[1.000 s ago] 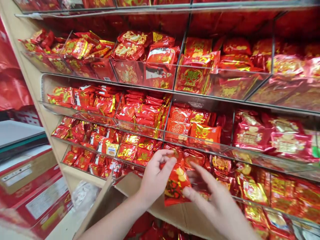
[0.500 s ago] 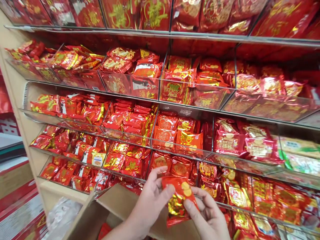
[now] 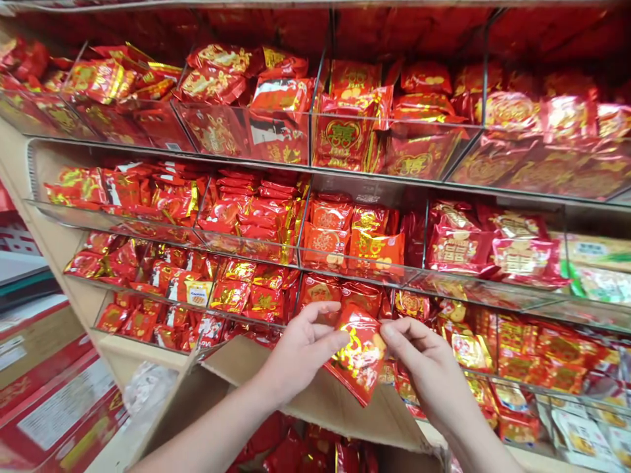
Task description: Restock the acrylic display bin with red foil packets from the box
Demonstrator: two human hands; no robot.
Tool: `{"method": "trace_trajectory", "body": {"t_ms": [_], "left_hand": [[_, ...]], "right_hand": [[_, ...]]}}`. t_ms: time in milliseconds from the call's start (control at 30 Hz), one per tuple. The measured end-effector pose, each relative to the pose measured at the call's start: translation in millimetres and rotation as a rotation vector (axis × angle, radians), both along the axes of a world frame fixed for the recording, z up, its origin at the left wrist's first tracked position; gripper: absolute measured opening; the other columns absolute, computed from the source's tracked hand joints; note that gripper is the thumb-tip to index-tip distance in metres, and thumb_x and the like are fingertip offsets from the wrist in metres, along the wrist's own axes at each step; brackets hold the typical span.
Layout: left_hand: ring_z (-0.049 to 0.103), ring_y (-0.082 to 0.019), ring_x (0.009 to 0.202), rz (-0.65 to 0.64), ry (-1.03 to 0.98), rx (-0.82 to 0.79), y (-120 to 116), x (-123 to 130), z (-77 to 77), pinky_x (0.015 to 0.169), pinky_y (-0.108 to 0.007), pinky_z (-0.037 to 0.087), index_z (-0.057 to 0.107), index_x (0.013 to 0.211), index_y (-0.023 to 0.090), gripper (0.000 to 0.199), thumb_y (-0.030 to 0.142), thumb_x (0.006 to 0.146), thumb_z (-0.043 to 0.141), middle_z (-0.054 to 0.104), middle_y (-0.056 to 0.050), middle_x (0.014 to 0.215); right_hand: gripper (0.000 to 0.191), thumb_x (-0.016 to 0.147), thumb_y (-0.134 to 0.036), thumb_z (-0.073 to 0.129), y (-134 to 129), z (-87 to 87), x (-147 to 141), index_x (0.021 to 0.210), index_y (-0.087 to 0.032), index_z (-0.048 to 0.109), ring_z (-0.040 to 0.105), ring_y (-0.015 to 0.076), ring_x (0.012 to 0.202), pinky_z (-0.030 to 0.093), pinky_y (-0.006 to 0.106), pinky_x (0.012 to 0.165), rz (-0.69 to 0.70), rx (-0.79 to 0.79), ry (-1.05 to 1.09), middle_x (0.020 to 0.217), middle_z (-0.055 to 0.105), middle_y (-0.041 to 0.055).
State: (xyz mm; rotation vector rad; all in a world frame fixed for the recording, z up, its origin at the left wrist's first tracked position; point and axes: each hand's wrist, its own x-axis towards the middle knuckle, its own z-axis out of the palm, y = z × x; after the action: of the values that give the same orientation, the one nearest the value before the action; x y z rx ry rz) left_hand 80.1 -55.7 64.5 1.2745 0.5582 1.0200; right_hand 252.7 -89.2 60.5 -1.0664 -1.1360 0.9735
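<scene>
A small red and gold snack packet (image 3: 362,358) is held between my two hands, above an open cardboard box. My left hand (image 3: 308,341) grips its left edge, with the thumb on the front and the fingers partly behind it. At the packet's upper right edge, my right hand (image 3: 417,348) pinches it between thumb and fingertips. The packet hangs tilted, one corner pointing down. Beneath my forearms, the cardboard box (image 3: 246,364) has its flaps raised, and several red packets (image 3: 296,450) lie inside.
Tiered shelves with clear dividers and front panels (image 3: 246,246) hold many red packets in compartments. Green and white packs (image 3: 599,269) sit at the right. Printed cartons (image 3: 54,387) are stacked at the left, and a crumpled plastic bag (image 3: 148,387) lies beside the box.
My right hand has shifted its grip to the packet's upper right edge, and the packet has turned. The view has tilted down, showing more of the box's contents.
</scene>
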Motion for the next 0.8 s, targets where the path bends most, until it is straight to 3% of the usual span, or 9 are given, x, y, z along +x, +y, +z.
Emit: {"method": "trace_trajectory", "body": {"t_ms": [100, 167, 233, 300, 367, 467, 600, 700, 800], "left_hand": [[0.058, -0.010, 0.054, 0.020, 0.059, 0.026, 1, -3, -3.1, 0.055, -0.022, 0.041, 0.038, 0.114, 0.016, 0.050, 0.029, 0.074, 0.065, 0.064, 0.004, 0.059], [0.058, -0.010, 0.055, 0.009, 0.147, 0.075, 1, -7, -6.2, 0.055, -0.022, 0.040, 0.037, 0.117, 0.018, 0.049, 0.027, 0.076, 0.063, 0.064, 0.004, 0.062], [0.062, -0.013, 0.064, -0.018, 0.224, 0.125, 1, -10, -9.0, 0.060, -0.025, 0.043, 0.036, 0.120, 0.021, 0.050, 0.026, 0.077, 0.062, 0.066, 0.000, 0.072], [0.062, -0.015, 0.071, -0.051, 0.273, 0.200, 1, -15, -10.4, 0.064, -0.027, 0.045, 0.036, 0.122, 0.022, 0.050, 0.028, 0.079, 0.060, 0.067, -0.002, 0.079], [0.061, -0.015, 0.071, -0.047, 0.307, 0.280, 3, -23, -10.3, 0.064, -0.027, 0.045, 0.034, 0.125, 0.022, 0.047, 0.035, 0.084, 0.052, 0.066, -0.003, 0.082], [0.059, -0.014, 0.071, 0.065, 0.454, 0.386, 11, -44, -11.3, 0.065, -0.027, 0.046, 0.041, 0.122, 0.020, 0.038, 0.039, 0.089, 0.037, 0.066, -0.005, 0.087], [0.060, -0.017, 0.080, 0.186, 0.870, 0.558, 25, -78, -26.3, 0.075, -0.029, 0.045, 0.058, 0.105, 0.021, 0.028, 0.035, 0.085, 0.045, 0.067, -0.004, 0.089], [0.061, -0.019, 0.085, 0.154, 1.082, 0.574, 29, -95, -45.9, 0.078, -0.029, 0.044, 0.060, 0.106, 0.023, 0.029, 0.036, 0.083, 0.046, 0.067, -0.003, 0.094], [0.060, -0.022, 0.091, 0.115, 1.194, 0.547, 27, -101, -60.1, 0.081, -0.031, 0.043, 0.061, 0.106, 0.026, 0.031, 0.038, 0.080, 0.051, 0.067, -0.004, 0.096]], "right_hand": [[0.029, 0.069, -0.040, 0.068, -5, -9.7, -3, 0.058, -0.017, 0.052, 0.047, 0.0090, 0.055, 0.040, 0.021, 0.055, 0.021, -0.050, 0.121, 0.059, 0.054, -0.0023], [0.025, 0.069, -0.038, 0.068, -8, -14.7, -6, 0.064, -0.018, 0.054, 0.049, 0.0091, 0.057, 0.041, 0.020, 0.057, 0.064, -0.081, 0.121, 0.062, 0.055, -0.0027], [0.025, 0.068, -0.038, 0.068, -13, -17.4, -10, 0.085, -0.023, 0.058, 0.055, 0.0113, 0.066, 0.044, 0.023, 0.064, 0.138, -0.073, 0.084, 0.072, 0.061, -0.0016], [0.045, 0.069, -0.041, 0.066, -17, -18.4, -13, 0.109, -0.028, 0.053, 0.058, 0.0141, 0.075, 0.046, 0.029, 0.074, 0.205, -0.061, 0.041, 0.082, 0.064, 0.0002], [0.055, 0.070, -0.043, 0.063, -22, -18.3, -12, 0.121, -0.029, 0.046, 0.060, 0.0158, 0.077, 0.047, 0.033, 0.079, 0.219, -0.057, -0.001, 0.085, 0.064, 0.0017], [0.054, 0.073, -0.043, 0.061, -28, -15.9, -1, 0.123, -0.029, 0.046, 0.060, 0.0173, 0.086, 0.046, 0.034, 0.085, 0.101, -0.034, -0.095, 0.095, 0.064, 0.0047], [0.051, 0.071, -0.040, 0.065, -25, -7.2, 26, 0.118, -0.028, 0.049, 0.059, 0.0170, 0.090, 0.048, 0.030, 0.083, -0.057, -0.025, -0.180, 0.096, 0.063, 0.0045], [0.058, 0.064, -0.035, 0.072, -19, 1.4, 42, 0.116, -0.026, 0.047, 0.062, 0.0176, 0.081, 0.053, 0.028, 0.071, -0.106, -0.031, -0.151, 0.085, 0.064, 0.0033], [0.060, 0.062, -0.033, 0.074, -12, 9.3, 45, 0.114, -0.025, 0.045, 0.064, 0.0185, 0.080, 0.053, 0.029, 0.068, -0.146, 0.000, -0.075, 0.087, 0.065, 0.0047]]}}
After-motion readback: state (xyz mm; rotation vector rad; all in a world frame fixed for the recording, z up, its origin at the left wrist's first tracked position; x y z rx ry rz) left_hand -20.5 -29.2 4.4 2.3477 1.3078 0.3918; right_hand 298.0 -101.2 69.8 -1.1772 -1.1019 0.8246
